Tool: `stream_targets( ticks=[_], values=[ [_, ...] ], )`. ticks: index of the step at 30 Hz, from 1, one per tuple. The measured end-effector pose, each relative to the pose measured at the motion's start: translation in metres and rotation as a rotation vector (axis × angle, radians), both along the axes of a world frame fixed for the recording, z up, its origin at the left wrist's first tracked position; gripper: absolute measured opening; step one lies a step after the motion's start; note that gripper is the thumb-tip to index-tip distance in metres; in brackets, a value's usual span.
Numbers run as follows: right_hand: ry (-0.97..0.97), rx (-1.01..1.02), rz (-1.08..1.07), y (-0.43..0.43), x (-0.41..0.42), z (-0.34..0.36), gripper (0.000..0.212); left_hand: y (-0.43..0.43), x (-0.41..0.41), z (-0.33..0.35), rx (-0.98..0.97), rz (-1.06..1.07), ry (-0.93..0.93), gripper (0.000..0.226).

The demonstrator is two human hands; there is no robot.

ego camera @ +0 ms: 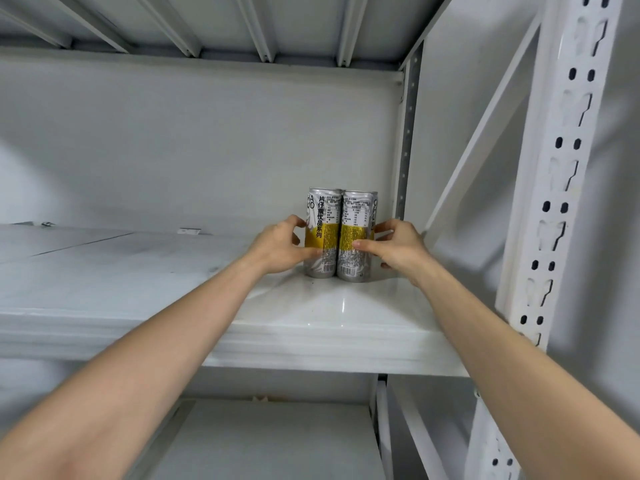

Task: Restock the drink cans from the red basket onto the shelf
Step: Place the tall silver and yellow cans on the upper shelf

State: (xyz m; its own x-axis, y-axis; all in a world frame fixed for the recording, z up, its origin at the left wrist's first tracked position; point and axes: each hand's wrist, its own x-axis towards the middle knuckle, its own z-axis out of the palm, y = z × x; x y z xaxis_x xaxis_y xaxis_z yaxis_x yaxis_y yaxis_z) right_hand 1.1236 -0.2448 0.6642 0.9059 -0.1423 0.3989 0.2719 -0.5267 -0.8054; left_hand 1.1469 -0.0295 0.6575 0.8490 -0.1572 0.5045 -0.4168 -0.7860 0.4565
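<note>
- Head view: my left grip curled round the left can on the shelf.
- My right grip held the right can, the two cans touching.

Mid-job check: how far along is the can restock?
Done: two cans stand upright and touching on the shelf, near its right end. In hand: the left grip holds the left can, the right grip the right can; neither is released yet. Left: letting go, then more cans; the red basket is out of view, so how many remain cannot be told.
</note>
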Motion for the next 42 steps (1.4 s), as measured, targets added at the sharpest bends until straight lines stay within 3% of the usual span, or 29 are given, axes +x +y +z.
stream_targets(
  ticks=[4,10,15,23,31,42],
  values=[
    [-0.156,-0.188,-0.154,0.009,-0.019,-0.001,0.067,0.004,-0.017,0.002,0.197,0.117,-0.148,0.079],
    [-0.395,-0.438,-0.272,0.015,-0.058,-0.015,0.058,0.015,-0.062,-0.003,0.386,0.243,-0.451,0.067],
    [-0.509,-0.633,-0.36,0.025,-0.093,-0.035,0.051,0.026,-0.097,-0.023,0.413,0.232,-0.522,0.058],
    [-0.619,-0.786,-0.501,0.047,-0.142,-0.077,0.05,0.046,-0.141,-0.059,0.385,0.182,-0.696,0.051],
    [-0.581,-0.797,-0.551,0.078,-0.204,-0.129,0.048,0.069,-0.196,-0.123,0.379,0.125,-0.733,0.047],
    [-0.54,-0.795,-0.445,0.111,-0.299,-0.218,0.041,0.097,-0.302,-0.223,0.404,0.177,-0.453,0.052]
  ],
)
